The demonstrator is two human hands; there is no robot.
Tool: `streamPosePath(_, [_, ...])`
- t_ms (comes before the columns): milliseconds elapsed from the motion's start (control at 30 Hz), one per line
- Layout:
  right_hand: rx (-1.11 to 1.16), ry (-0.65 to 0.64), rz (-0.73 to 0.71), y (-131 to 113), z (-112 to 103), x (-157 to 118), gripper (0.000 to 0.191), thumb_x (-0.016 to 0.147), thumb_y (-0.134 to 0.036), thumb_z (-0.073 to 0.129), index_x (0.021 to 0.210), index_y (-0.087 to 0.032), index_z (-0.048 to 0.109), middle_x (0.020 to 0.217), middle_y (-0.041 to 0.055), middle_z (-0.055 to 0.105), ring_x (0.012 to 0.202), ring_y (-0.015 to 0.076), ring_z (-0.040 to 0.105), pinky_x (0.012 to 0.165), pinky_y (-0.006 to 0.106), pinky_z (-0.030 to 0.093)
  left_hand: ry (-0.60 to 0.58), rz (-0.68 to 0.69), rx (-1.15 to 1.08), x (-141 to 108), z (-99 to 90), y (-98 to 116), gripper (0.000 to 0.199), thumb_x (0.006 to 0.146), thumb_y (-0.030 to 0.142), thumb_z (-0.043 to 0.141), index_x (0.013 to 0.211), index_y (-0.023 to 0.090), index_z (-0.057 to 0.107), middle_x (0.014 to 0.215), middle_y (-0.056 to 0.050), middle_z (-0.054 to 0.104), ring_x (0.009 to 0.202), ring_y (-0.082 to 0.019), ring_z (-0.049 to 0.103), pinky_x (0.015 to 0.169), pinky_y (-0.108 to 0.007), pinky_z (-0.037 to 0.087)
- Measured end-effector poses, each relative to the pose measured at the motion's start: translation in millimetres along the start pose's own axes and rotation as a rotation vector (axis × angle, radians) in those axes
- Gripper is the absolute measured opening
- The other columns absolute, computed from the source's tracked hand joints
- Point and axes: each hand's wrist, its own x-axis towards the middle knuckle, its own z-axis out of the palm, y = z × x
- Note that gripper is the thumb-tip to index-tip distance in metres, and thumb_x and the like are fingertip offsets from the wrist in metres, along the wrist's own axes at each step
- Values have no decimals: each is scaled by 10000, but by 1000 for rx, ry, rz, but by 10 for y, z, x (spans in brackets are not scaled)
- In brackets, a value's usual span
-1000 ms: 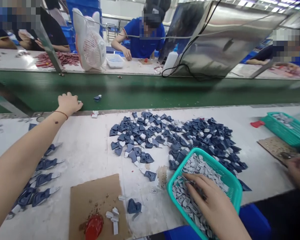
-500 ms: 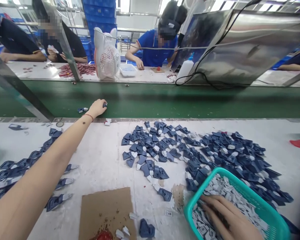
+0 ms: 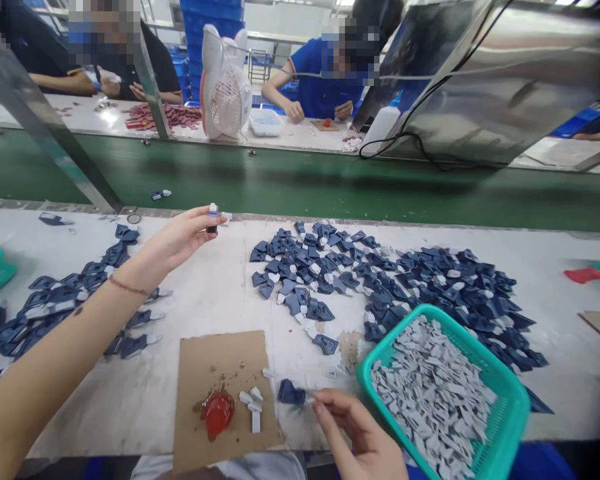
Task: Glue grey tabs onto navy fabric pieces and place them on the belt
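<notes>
My left hand [image 3: 187, 233], reaching out over the table near the belt's edge, pinches a small navy piece with a white tip [image 3: 213, 219]. My right hand [image 3: 360, 427] is at the front, thumb and index finger together; what the pinch holds is too small to name. Just left of its fingertips lies a navy plastic piece [image 3: 291, 392]. Beside that, a cardboard sheet [image 3: 190, 400] carries a red blob [image 3: 219, 412] and several small white pieces [image 3: 254, 405]. A teal basket [image 3: 517, 427] full of small grey-white pieces [image 3: 435, 393] stands right of my right hand.
Navy pieces with white tips form a large heap [image 3: 445, 293] at centre right and another group [image 3: 60, 293] on the left. A green belt [image 3: 290, 187] runs behind the table, with a metal post [image 3: 60, 127] at left. Across it, people work near a white bottle [image 3: 383, 123].
My left hand has come back from the belt, still holding the small piece. My right hand has left the basket and moved left beside the cardboard. The view has tilted down.
</notes>
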Motion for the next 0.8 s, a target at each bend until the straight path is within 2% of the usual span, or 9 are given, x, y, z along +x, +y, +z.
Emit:
streamPosePath(100, [43,70,133,145,73,-50,322,724,-480,717,815,-173,747,883,115,772,836,264,737,752,295,596,-85,-83,-44,-552,-81,-56,320,733,97,751,1038,167,684,943,-87,743,933,-184,671,779,-242,521])
streamPosePath(167, [57,104,154,182,65,-69,342,692,-490,732,798,-165,746,876,126,775,825,280,741,745,325,606,-158,-133,-25,-870,-136,-130,413,707,134,792,1099,203,682,923,-75,752,941,-199,672,802,-254,520])
streamPosePath(233, [80,117,155,178,39,-75,340,682,-485,741,794,-164,742,867,127,778,816,286,744,747,351,611,-207,-181,-3,-1144,-179,-219,426,710,180,802,1121,225,696,911,-64,748,920,-202,670,779,-248,527])
streamPosePath(367, [70,125,147,156,1,-68,357,691,-495,733,809,-158,732,849,127,775,788,283,741,728,370,617,-154,-288,-87,-1570,-223,-402,380,761,261,760,1139,241,727,919,-59,729,924,-206,655,742,-230,549])
streamPosePath(600, [-257,168,36,154,-51,-134,398,838,-524,596,953,-163,720,881,111,737,731,239,709,631,336,598,-96,-434,-252,-1989,-334,-660,401,782,325,737,1174,241,732,1050,-89,736,1101,-267,630,900,-297,557])
streamPosePath(700, [-427,142,-97,136,-86,-178,367,912,-486,511,1049,-206,706,1050,111,695,736,201,698,603,295,587,-68,-476,-255,-2061,-388,-742,399,766,324,773,1160,278,734,1080,-63,738,1051,-253,661,928,-303,548])
streamPosePath(800, [-557,71,-276,159,-107,-199,307,954,-413,475,1127,-264,680,1150,88,665,842,202,701,624,271,581,-10,-478,-246,-2086,-404,-801,385,704,320,830,1081,282,762,1082,-54,741,948,-246,695,837,-292,575])
